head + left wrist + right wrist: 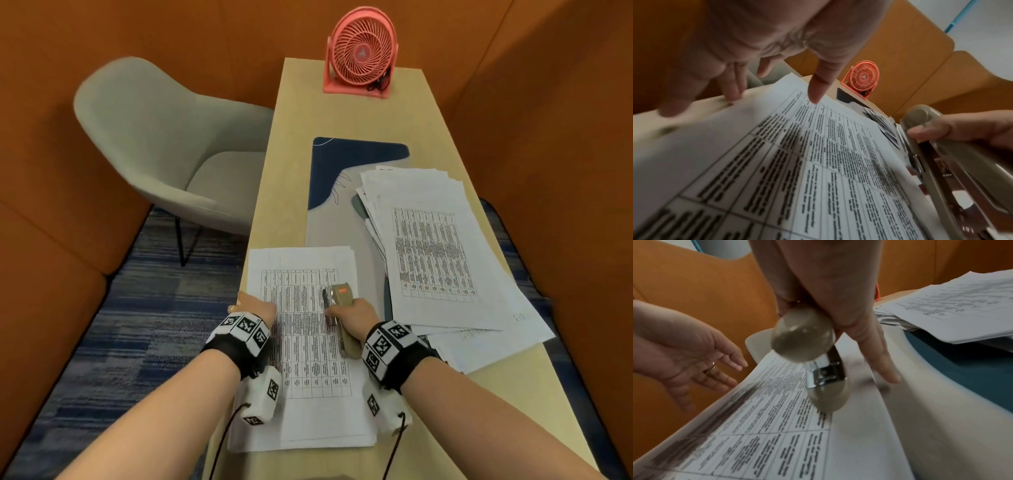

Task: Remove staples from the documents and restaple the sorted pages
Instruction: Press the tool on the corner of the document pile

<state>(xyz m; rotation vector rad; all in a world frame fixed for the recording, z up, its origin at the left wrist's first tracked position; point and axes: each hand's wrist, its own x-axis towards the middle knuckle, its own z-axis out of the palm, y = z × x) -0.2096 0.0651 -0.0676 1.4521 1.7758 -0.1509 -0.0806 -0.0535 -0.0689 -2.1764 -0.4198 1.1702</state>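
Orange walls (102, 41), grey chair (164, 150), striped carpet (137, 325)

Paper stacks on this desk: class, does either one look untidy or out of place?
Yes. The right-hand pile is fanned and skewed, its sheets slipping past one another, and its near corner juts over the desk edge. The near document lies square, with the left hand at its left edge and the right hand holding the stapler over it.

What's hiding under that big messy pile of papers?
A desk mat pokes out from under the paper pile, and the table lies below. Whatever else sits beneath stays covered.
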